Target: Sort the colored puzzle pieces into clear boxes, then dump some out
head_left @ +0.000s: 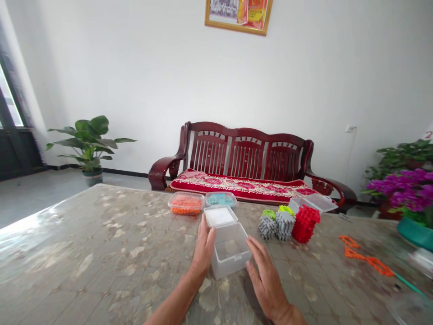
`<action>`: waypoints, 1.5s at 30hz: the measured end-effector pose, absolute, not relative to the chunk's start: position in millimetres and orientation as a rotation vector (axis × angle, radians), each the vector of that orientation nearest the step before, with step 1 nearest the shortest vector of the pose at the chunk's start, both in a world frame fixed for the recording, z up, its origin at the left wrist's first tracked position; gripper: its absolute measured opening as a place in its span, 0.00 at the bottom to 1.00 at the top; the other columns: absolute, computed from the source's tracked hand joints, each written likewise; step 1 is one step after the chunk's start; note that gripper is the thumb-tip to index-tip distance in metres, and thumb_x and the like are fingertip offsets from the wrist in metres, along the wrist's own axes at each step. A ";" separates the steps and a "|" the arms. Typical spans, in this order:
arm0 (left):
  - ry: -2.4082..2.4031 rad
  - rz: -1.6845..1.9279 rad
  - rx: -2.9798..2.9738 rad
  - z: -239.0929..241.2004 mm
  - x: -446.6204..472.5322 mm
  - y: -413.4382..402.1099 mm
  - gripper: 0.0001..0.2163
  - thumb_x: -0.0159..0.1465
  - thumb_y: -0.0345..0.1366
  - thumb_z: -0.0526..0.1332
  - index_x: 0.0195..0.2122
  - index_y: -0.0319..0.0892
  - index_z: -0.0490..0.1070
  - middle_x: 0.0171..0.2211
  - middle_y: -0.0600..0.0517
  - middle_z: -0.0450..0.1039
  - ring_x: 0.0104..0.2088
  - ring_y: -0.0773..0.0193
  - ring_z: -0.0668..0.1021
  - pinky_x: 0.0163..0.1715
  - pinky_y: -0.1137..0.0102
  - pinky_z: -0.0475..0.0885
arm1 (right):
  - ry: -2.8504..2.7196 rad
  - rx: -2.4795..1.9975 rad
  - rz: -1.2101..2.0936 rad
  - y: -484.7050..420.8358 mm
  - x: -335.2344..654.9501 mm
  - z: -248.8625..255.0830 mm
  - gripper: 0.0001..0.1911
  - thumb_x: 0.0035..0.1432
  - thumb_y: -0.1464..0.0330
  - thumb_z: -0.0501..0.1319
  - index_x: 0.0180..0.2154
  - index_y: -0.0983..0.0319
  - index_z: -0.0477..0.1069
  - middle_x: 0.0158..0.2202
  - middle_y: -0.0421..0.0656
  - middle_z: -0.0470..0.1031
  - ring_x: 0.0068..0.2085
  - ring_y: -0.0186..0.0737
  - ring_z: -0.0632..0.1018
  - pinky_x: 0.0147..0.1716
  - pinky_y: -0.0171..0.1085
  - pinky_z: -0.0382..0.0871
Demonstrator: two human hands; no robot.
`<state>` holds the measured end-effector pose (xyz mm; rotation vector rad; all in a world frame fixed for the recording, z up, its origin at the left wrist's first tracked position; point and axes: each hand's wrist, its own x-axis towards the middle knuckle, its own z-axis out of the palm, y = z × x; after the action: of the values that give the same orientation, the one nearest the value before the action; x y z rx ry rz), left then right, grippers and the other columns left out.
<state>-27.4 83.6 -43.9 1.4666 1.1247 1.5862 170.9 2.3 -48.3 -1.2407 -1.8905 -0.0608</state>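
Fingers of the left hand [203,250] lie close together, upright along the left side of the clear box [226,268], and the thumb stands slightly apart against that wall. I have the right hand [269,282] on the opposite side, fingertips touching the right wall and rim, thumb spread near the close corner. From my end, the box sits open on the table [111,271] between the two hands, its lid [220,217] swung to the far side. Beyond the lid I see a tub [169,203] of orange pieces [186,209], and right of that, blue pieces [220,199]. Farther right stand grey bundles [284,225] beside a red bundle [306,224]; flat orange pieces lie near the right edge. A wooden sofa [248,151] backs my view.
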 end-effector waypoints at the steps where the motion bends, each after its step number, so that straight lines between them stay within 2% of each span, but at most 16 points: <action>1: 1.157 1.592 1.513 -47.1 -28.7 86.2 0.30 0.67 0.44 0.50 0.68 0.40 0.48 0.71 0.45 0.43 0.70 0.56 0.47 0.69 0.59 0.42 | -1.890 -1.239 -0.066 2.6 170.3 -48.4 0.24 0.66 0.67 0.52 0.63 0.54 0.58 0.63 0.45 0.64 0.62 0.45 0.67 0.59 0.47 0.66; 3: 1.170 1.581 1.603 -52.2 -32.2 90.4 0.29 0.67 0.44 0.50 0.68 0.41 0.50 0.72 0.46 0.40 0.71 0.56 0.46 0.69 0.59 0.41 | -1.890 -1.237 -0.086 2.7 169.1 -48.3 0.25 0.66 0.68 0.52 0.63 0.53 0.57 0.62 0.45 0.64 0.62 0.45 0.68 0.59 0.47 0.67; 6: 1.131 1.488 1.628 -55.5 -37.2 93.6 0.27 0.68 0.45 0.49 0.67 0.44 0.53 0.72 0.49 0.40 0.71 0.57 0.46 0.69 0.59 0.43 | -1.898 -1.225 -0.127 1.5 167.4 -48.1 0.26 0.66 0.69 0.52 0.64 0.53 0.55 0.62 0.45 0.64 0.61 0.45 0.68 0.58 0.46 0.68; 11: 1.056 1.374 1.643 -57.2 -43.0 96.7 0.29 0.68 0.47 0.50 0.68 0.43 0.51 0.71 0.48 0.41 0.71 0.55 0.45 0.69 0.57 0.42 | -1.930 -1.207 -0.143 -1.9 165.7 -48.8 0.28 0.65 0.70 0.53 0.65 0.52 0.55 0.61 0.45 0.64 0.61 0.45 0.69 0.57 0.45 0.70; 17: 1.089 1.393 1.746 -60.1 -46.6 101.5 0.27 0.67 0.44 0.51 0.67 0.43 0.55 0.71 0.47 0.43 0.71 0.54 0.44 0.68 0.53 0.40 | -1.929 -1.208 -0.136 -0.5 165.0 -51.7 0.29 0.64 0.72 0.53 0.64 0.52 0.56 0.61 0.45 0.64 0.61 0.45 0.69 0.56 0.44 0.70; 22: 1.061 1.439 1.762 -56.9 -44.8 97.6 0.26 0.68 0.43 0.49 0.66 0.47 0.56 0.71 0.51 0.43 0.71 0.56 0.44 0.69 0.55 0.40 | -1.936 -1.215 -0.141 0.9 165.2 -53.4 0.29 0.63 0.73 0.52 0.65 0.52 0.55 0.62 0.45 0.63 0.61 0.45 0.69 0.56 0.44 0.70; 26: 1.018 1.445 1.741 -54.6 -43.6 94.8 0.26 0.68 0.43 0.48 0.67 0.46 0.54 0.72 0.51 0.40 0.71 0.57 0.45 0.69 0.57 0.41 | -1.933 -1.202 -0.146 1.2 165.4 -52.9 0.29 0.63 0.72 0.52 0.64 0.52 0.56 0.61 0.46 0.64 0.60 0.45 0.69 0.55 0.44 0.72; 34: 1.008 1.368 1.708 -53.9 -45.4 99.6 0.27 0.68 0.46 0.49 0.67 0.45 0.53 0.71 0.50 0.41 0.70 0.57 0.47 0.69 0.58 0.43 | -1.874 -1.162 -0.089 5.0 167.6 -47.9 0.21 0.65 0.69 0.52 0.59 0.51 0.65 0.58 0.44 0.68 0.57 0.43 0.73 0.52 0.41 0.73; 40: 1.003 1.359 1.724 -55.6 -44.7 103.2 0.28 0.68 0.47 0.48 0.67 0.43 0.53 0.71 0.48 0.41 0.71 0.57 0.46 0.69 0.58 0.42 | -1.864 -1.186 -0.052 6.6 169.3 -48.6 0.22 0.67 0.67 0.51 0.61 0.53 0.62 0.60 0.45 0.67 0.60 0.44 0.70 0.57 0.43 0.69; 45: 1.002 1.367 1.723 -57.2 -44.0 105.4 0.28 0.68 0.47 0.48 0.67 0.45 0.55 0.71 0.49 0.42 0.70 0.57 0.47 0.69 0.57 0.42 | -1.850 -1.192 -0.016 7.7 169.3 -48.9 0.21 0.68 0.66 0.50 0.60 0.52 0.64 0.61 0.44 0.67 0.60 0.43 0.70 0.57 0.43 0.69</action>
<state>-44.0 105.4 -57.2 1.7225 1.0023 1.3665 169.3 7.7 -48.9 -1.1917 -1.8503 -0.0158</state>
